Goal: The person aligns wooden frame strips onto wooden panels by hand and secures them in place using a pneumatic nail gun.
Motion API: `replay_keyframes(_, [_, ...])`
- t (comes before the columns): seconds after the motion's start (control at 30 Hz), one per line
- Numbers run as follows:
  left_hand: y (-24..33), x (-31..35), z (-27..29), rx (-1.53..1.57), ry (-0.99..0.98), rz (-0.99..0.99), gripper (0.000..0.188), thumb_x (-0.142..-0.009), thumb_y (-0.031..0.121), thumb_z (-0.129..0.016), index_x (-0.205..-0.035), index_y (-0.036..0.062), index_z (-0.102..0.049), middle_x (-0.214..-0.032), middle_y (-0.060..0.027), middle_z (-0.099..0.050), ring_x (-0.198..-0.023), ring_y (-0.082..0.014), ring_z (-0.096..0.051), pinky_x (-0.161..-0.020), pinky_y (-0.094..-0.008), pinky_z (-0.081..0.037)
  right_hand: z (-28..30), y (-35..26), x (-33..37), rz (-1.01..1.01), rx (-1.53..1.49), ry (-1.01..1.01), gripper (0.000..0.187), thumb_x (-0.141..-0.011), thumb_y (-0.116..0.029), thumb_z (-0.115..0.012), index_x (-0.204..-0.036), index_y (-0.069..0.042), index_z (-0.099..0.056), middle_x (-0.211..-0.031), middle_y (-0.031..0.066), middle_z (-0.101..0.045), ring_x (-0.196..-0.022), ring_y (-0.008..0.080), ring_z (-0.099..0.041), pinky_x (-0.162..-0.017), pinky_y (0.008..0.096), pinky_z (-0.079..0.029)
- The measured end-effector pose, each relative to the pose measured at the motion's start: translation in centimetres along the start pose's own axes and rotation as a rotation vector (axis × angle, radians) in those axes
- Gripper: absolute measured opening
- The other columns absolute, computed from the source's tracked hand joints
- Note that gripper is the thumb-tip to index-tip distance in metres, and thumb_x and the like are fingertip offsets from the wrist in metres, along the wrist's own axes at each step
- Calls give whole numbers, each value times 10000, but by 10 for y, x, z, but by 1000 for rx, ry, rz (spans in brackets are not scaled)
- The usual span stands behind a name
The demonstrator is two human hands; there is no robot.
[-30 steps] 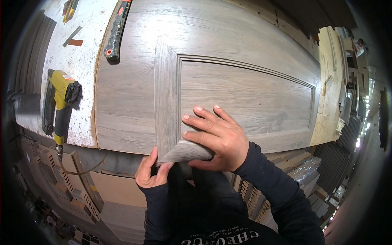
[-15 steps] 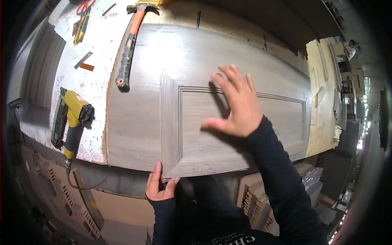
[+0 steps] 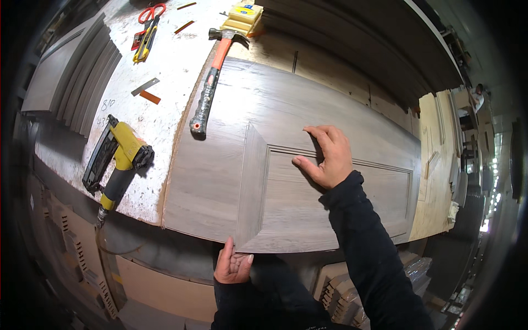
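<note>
A grey wood-grain panel (image 3: pixel 203 181), like a cabinet door with a moulded frame round a recessed centre, lies flat on the bench. My left hand (image 3: pixel 232 265) is at its near edge, with index finger and thumb apart against the rim and the other fingers curled. Over the frame's upper moulding is my right hand (image 3: pixel 330 157), its fingers bent and the thumb spread away, with nothing in it. Whether it touches the surface is hard to tell. A claw hammer (image 3: pixel 212 82) with an orange and black handle rests on the panel's far left part.
To the left, a yellow and black nail gun (image 3: pixel 124 151) with a hose lies on the white, paint-flecked bench (image 3: pixel 148 190). Beyond it are a utility knife (image 3: pixel 145 44), red-handled scissors (image 3: pixel 152 12) and stacked grey panels (image 3: pixel 74 71). Dark boards (image 3: pixel 357 38) line the far side.
My right hand has lowered, and its spread fingers have bent together. The left hand stays at the panel's near edge. The whole scene has shifted right and down in the view.
</note>
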State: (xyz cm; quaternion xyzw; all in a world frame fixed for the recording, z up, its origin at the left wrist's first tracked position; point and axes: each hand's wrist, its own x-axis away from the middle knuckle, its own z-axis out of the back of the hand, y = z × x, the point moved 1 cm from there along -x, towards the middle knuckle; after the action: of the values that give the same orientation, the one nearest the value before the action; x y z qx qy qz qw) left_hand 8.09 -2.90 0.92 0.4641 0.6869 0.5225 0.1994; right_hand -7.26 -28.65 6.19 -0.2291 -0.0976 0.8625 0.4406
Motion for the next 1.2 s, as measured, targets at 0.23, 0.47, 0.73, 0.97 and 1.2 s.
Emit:
replay_keyframes(0.23, [-2, -9, 8, -554, -59, -362, 465, -722, -58, -594, -1177, -47, -498, -808, -89, -569, -657, -101, -518, -590, -199, -422, 0, 1, 1, -8, -22, 20, 442, -672, -331, -704, -1005, -64, -588, -931, 104, -555, -865, 267, -506, -778, 363, -379])
replay_keyframes(0.47, [-9, -10, 5, -415, -11, -433, 420, -713, -30, -588, -1130, -42, -534, -744, -98, -565, -605, -124, -500, -545, -217, -406, -1, -4, 3, -22, -23, 5, 426, -664, -313, -706, -993, -68, -592, -927, 105, -552, -841, 268, -506, -763, 359, -384])
replay_keyframes(0.73, [17, 3, 3, -298, -114, -75, 553, -735, 7, -629, -1238, -55, -409, -1072, -169, -472, -930, -182, -491, -797, -275, -409, -5, -6, 1, 19, -8, 39, 403, -673, -312, -693, -970, -61, -587, -907, 121, -542, -816, 283, -512, -711, 369, -402])
replay_keyframes(0.97, [3, -14, 9, -566, -130, -374, 667, -625, 175, -801, -1191, 1, -493, -881, -127, -577, -762, -199, -573, -684, -274, -455, -7, 1, 3, 74, 57, 53, 431, -672, -350, -695, -978, -62, -598, -904, 112, -549, -812, 264, -511, -713, 359, -404])
replay_keyframes(1.2, [1, -12, 7, -557, -112, -370, 691, -571, 168, -824, -1182, 42, -525, -875, -110, -573, -767, -183, -563, -693, -266, -448, -8, 2, 5, 32, 32, 54, 452, -665, -375, -697, -977, -61, -606, -901, 108, -552, -827, 251, -509, -737, 361, -397])
